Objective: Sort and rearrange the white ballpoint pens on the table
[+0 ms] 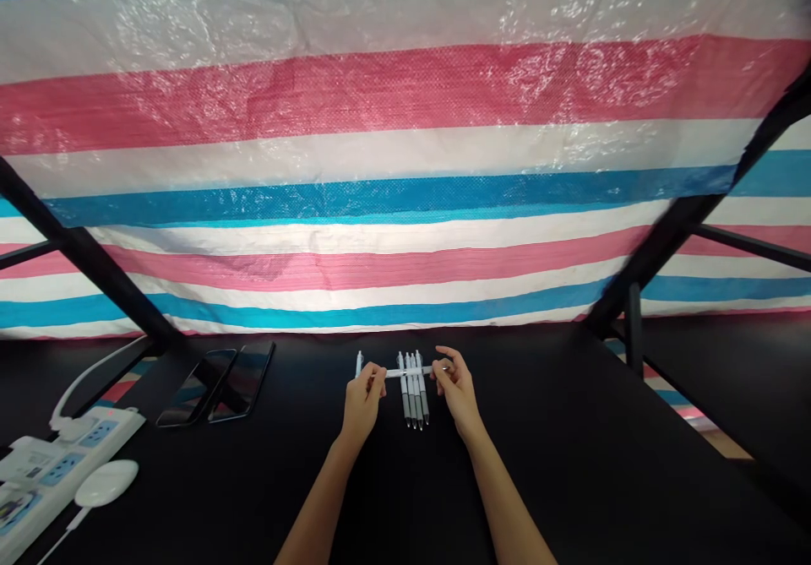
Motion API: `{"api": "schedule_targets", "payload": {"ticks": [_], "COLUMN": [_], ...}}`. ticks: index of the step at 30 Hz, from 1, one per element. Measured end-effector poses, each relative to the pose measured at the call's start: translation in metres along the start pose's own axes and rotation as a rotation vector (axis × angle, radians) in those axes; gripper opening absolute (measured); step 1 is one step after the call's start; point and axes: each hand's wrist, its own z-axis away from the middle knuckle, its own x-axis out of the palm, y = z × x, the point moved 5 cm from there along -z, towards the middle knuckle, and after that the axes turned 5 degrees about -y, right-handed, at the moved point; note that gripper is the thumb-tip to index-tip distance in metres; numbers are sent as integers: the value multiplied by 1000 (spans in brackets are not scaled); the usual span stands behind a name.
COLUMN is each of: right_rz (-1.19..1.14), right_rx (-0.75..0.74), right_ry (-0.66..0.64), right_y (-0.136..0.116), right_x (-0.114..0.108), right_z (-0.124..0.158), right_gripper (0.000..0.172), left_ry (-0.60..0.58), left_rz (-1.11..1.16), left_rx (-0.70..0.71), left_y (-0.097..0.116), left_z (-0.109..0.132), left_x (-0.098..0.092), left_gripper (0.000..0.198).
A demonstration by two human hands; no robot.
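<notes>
A white pen (409, 372) is held level between my two hands. My left hand (366, 396) pinches its left end, and my right hand (454, 386) pinches the other end with the index finger raised. Under it, several white pens with grey grips (413, 404) lie side by side on the black table, tips toward me. Another white pen (359, 362) lies just beyond my left hand, its lower part hidden by that hand.
Two dark phones (198, 389) (242, 383) lie to the left. A white power strip (69, 464) with plugs and a round white charger (106, 483) sits at the far left. Black frame bars (659, 244) and a striped plastic sheet (380, 92) stand behind the table (570, 480).
</notes>
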Motion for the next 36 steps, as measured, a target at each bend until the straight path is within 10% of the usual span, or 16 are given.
{"api": "schedule_targets", "payload": {"ticks": [5, 21, 36], "right_rz": [-69, -26, 85], "right_rx": [-16, 98, 97], "right_ry": [-93, 62, -115], "right_y": [0, 7, 18], "right_x": [5, -2, 5], "right_z": [0, 0, -6], "right_gripper": [75, 22, 31], "left_ry": [77, 16, 89], "left_rz": [21, -238, -260], "left_rx": [-22, 94, 99], "left_y": [3, 2, -14], "left_z": [-2, 3, -10], "left_x": [-8, 2, -12], "left_gripper": [38, 24, 29]}}
